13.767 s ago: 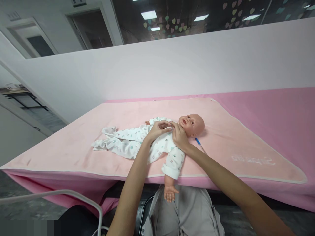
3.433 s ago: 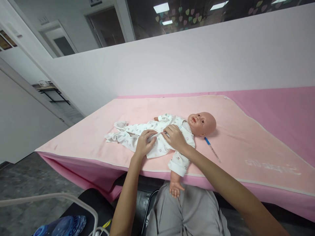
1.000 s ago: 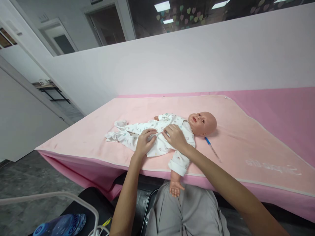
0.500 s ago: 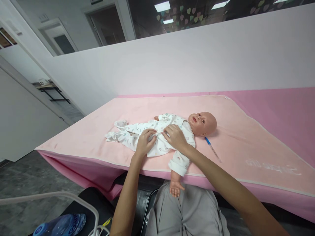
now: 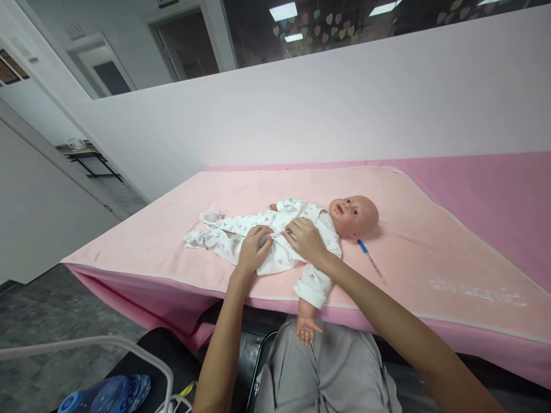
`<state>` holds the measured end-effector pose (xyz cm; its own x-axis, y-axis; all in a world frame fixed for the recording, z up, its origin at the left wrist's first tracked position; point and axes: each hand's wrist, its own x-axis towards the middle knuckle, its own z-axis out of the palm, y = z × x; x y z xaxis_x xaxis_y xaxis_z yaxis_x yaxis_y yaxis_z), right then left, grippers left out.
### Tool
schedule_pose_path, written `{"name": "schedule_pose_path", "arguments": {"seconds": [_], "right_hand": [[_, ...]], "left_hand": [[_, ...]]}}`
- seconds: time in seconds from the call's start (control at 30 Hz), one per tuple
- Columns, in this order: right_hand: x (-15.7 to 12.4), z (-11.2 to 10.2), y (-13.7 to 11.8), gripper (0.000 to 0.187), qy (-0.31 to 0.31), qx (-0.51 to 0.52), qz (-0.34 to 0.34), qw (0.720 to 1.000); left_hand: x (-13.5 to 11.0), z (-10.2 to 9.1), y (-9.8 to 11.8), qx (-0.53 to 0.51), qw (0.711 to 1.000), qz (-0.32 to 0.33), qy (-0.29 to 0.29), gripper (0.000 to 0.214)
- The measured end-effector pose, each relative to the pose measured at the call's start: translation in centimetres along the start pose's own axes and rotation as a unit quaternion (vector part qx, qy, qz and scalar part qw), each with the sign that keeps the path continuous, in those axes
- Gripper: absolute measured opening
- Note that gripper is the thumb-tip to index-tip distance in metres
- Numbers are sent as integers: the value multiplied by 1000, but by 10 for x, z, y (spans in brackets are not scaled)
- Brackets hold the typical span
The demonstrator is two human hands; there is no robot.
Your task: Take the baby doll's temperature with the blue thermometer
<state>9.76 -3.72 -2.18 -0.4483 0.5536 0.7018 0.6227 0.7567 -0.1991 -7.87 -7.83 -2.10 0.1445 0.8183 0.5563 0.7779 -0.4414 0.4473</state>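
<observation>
A baby doll lies on its back on the peach mat, its head to the right and legs to the left. It wears a white patterned romper. My left hand is at the doll's waist, fingers closed on the romper's front edge. Close by on the chest side, my right hand pinches the same edge, so the cloth between the two hands is drawn into a line. What lies under my fingertips is partly hidden. One doll arm hangs over the table's near edge above my lap.
A thin blue-capped stick, perhaps a pen or thermometer, rests on the peach mat beside the doll's head. A pink cover lies beneath the mat. At lower left are a blue-labelled bottle and a pale bent tube.
</observation>
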Motion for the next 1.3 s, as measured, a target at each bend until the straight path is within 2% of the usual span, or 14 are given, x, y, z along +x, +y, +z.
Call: {"name": "schedule_pose_path", "arguments": {"seconds": [0.47,0.9,1.3], "right_hand": [[0,0,0,18,1,-1,3,1000],[0,0,1,19,6,-3,-5,1000],[0,0,0,19,4,-7,-3,1000]], "left_hand": [[-1,1,-2,0,1000,10,-4,25],[1,-1,2,-6,1000,-2,-15,18],[0,-1,2,-12,1000,13,-2,18]]}}
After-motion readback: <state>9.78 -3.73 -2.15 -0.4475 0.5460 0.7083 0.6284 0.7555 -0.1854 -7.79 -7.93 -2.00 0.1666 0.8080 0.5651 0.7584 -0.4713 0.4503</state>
